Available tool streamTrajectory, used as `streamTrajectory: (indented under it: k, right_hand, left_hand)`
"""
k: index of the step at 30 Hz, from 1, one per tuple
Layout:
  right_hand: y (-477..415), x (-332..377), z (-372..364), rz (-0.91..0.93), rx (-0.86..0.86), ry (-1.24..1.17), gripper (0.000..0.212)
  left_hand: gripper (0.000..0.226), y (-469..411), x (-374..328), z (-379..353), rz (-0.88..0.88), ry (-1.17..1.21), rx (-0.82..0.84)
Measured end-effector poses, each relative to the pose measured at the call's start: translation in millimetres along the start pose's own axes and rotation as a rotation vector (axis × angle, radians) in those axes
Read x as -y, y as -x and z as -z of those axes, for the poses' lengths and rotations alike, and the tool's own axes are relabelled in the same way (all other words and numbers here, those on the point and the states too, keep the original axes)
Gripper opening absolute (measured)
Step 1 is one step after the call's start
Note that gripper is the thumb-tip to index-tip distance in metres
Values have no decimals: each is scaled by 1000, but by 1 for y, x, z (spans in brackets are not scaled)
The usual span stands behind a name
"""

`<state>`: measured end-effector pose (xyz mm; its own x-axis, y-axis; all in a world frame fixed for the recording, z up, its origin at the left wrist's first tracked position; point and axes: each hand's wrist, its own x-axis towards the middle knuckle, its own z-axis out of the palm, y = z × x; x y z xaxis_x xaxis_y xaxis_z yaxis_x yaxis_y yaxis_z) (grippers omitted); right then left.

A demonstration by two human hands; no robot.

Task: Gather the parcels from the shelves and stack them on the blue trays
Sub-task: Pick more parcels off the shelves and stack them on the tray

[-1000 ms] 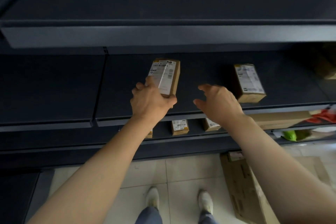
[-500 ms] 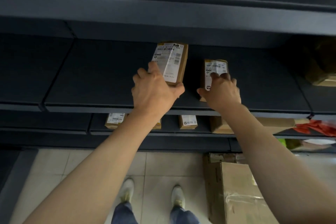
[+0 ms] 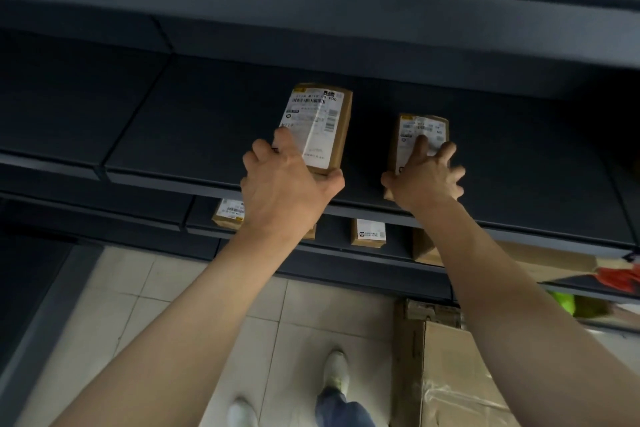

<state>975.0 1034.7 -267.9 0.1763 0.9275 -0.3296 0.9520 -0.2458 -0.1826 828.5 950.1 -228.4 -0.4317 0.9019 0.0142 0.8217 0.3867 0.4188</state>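
Left hand [image 3: 287, 184] was closed round the near end of the large parcel [image 3: 317, 128], with the thumb hooked at its near right corner and the fingers curled along the left edge. The parcel lay label-up over the front of the middle shelf [image 3: 194, 135]; whether its far end was clear of the board could not be told. Right hand [image 3: 424, 177] sat on the small parcel [image 3: 420, 135] just beside it. The fingers were splayed over the label and right edge and the thumb pinched the near left corner, a shallower hold, right at the shelf lip. Below, on the lower shelf [image 3: 332, 236], three more parcels [image 3: 369, 232] waited. A cardboard box [image 3: 460, 374] stood on the tiled floor [image 3: 173, 288], close by the right foot. No blue trays were in view.

Likely trouble: each parcel was held by one end only, so on lifting, the long free end of the large one could lever down and twist out of the fingers. The small one looked the likelier to slip, as spread fingers give little squeeze, and it would fall to the lower shelf or the floor. Turning away with both hands full, a foot could catch the box.
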Motion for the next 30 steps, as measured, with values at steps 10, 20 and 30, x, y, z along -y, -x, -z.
streamTrajectory:
  k: [10, 20, 30]
  right_hand:
    - [123, 64, 11, 328, 43, 60, 79]
    - [301, 189, 9, 754, -77, 26, 79]
    - [438, 305, 14, 1154, -181, -77, 74]
  left_hand:
    - [83, 43, 63, 71, 124, -58, -55]
    - [79, 126, 204, 216, 338, -65, -328]
    - [75, 188, 316, 335, 506, -78, -640]
